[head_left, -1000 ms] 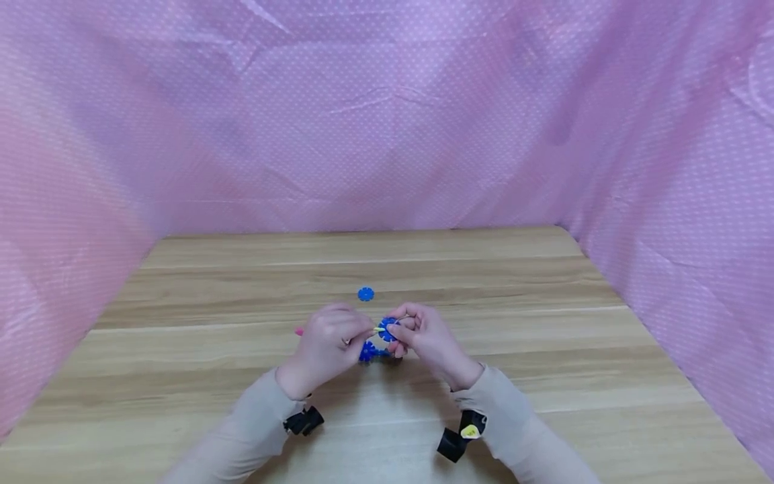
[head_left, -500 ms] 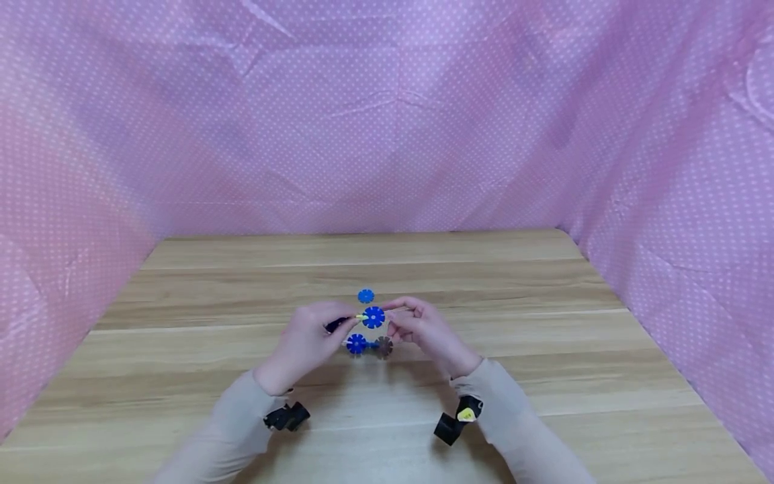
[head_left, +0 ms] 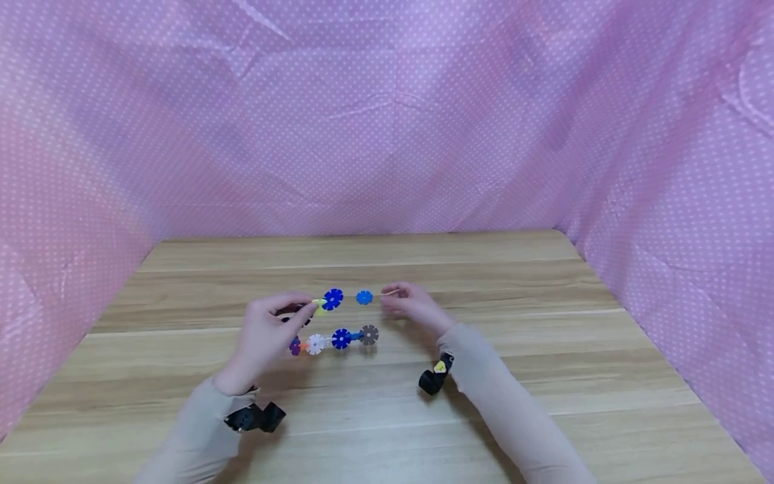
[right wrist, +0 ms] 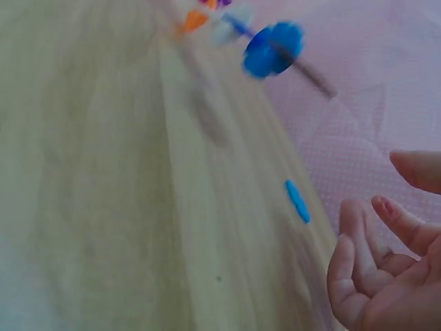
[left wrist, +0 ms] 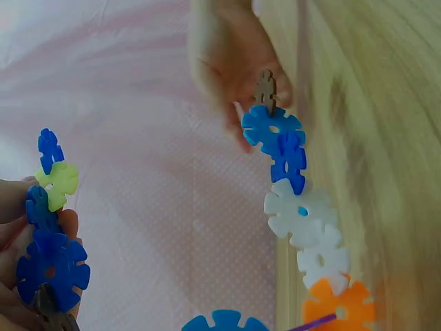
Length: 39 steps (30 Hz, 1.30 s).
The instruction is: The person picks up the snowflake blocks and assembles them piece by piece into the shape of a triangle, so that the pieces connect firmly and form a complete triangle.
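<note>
My left hand [head_left: 266, 329] pinches a chain of slotted plastic snowflake discs near one end. Past its fingertips stand a yellow disc [left wrist: 58, 185] and a dark blue end disc [head_left: 332, 299]. Another stretch of chain runs below the fingers: an orange disc [left wrist: 339, 303], a white disc [head_left: 315, 344], a dark blue disc [head_left: 341, 338] and a grey-brown disc [head_left: 369, 335] at its tip. The hand hides how both stretches join. A loose light blue disc [head_left: 364, 297] lies on the table. Just right of it is my right hand [head_left: 417, 308], holding nothing, fingers loosely bent.
The wood-grain table [head_left: 484, 269] reaches back to a pink dotted curtain [head_left: 387, 134], which also rises on both sides. Black wrist cameras, including the left camera [head_left: 256, 418] and the right camera [head_left: 434, 380], hang under the sleeves.
My right hand has let go of the dark blue end disc and moved forward beside the loose light blue disc. My left hand has drawn the chain to the left, showing more discs.
</note>
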Each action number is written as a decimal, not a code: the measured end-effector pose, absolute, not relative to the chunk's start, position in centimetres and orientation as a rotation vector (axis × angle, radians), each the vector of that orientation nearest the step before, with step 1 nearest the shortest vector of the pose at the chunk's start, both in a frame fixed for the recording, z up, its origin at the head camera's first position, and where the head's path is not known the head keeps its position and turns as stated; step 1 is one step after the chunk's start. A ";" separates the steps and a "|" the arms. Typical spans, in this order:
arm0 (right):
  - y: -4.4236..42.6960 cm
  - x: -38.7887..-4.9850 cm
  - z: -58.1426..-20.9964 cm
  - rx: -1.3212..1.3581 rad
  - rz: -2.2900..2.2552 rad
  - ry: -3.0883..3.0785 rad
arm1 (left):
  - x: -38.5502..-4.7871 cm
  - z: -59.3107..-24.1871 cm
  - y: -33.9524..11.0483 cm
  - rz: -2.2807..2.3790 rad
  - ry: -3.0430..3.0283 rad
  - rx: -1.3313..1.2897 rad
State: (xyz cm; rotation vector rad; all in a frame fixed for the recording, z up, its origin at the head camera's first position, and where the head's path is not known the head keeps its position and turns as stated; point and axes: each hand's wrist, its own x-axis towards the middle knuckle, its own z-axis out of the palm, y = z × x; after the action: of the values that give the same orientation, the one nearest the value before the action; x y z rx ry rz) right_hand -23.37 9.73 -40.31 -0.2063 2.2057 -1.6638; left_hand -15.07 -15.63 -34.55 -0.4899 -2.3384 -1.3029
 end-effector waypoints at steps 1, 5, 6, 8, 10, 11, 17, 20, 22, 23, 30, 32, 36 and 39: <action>9.5 -23.8 -40.4 -0.243 -1.581 2.268 | -15.1 -34.5 -15.9 -1.338 -2.334 -0.452; 8.5 -25.1 -40.5 -0.417 -1.263 2.488 | -15.1 -34.3 -16.8 -1.463 -2.309 -0.287; 8.4 -25.3 -40.5 -0.453 -1.190 2.526 | -15.1 -34.3 -17.0 -1.498 -2.310 -0.242; 8.0 -25.7 -40.4 -0.529 -1.072 2.569 | -15.1 -34.4 -17.4 -1.560 -2.320 -0.156; 7.7 -25.8 -40.3 -0.577 -0.946 2.600 | -15.2 -34.6 -17.7 -1.605 -2.336 -0.079; 7.6 -25.9 -40.3 -0.601 -0.885 2.614 | -15.2 -34.8 -17.8 -1.632 -2.338 -0.048; 7.2 -25.9 -40.5 -0.752 -0.644 2.667 | -15.7 -35.9 -18.3 -1.815 -2.316 0.151; 7.3 -25.8 -40.8 -0.785 -0.640 2.695 | -16.0 -36.5 -18.2 -1.959 -2.257 0.265; 7.5 -25.7 -40.8 -0.788 -0.664 2.719 | -16.2 -37.0 -18.0 -2.051 -2.208 0.321; 7.5 -25.6 -40.8 -0.791 -0.684 2.730 | -16.3 -37.2 -17.9 -2.089 -2.187 0.341; 7.7 -25.7 -40.7 -0.772 -0.762 2.767 | -16.4 -37.9 -16.9 -2.209 -2.142 0.421; 7.8 -25.8 -40.8 -0.774 -0.747 2.778 | -16.4 -38.0 -16.8 -2.219 -2.144 0.427; 7.9 -25.7 -40.9 -0.765 -0.757 2.769 | -16.3 -38.1 -16.8 -2.253 -2.143 0.419; 8.2 -25.8 -41.0 -0.728 -0.790 2.735 | -16.2 -38.2 -17.0 -2.264 -2.155 0.427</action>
State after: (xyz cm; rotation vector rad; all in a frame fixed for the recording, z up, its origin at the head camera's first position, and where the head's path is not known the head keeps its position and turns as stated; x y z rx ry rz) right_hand -25.79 8.17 -40.98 -0.7276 2.7346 -0.7903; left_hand -16.20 -17.00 -38.21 0.4269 -2.1546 -2.2636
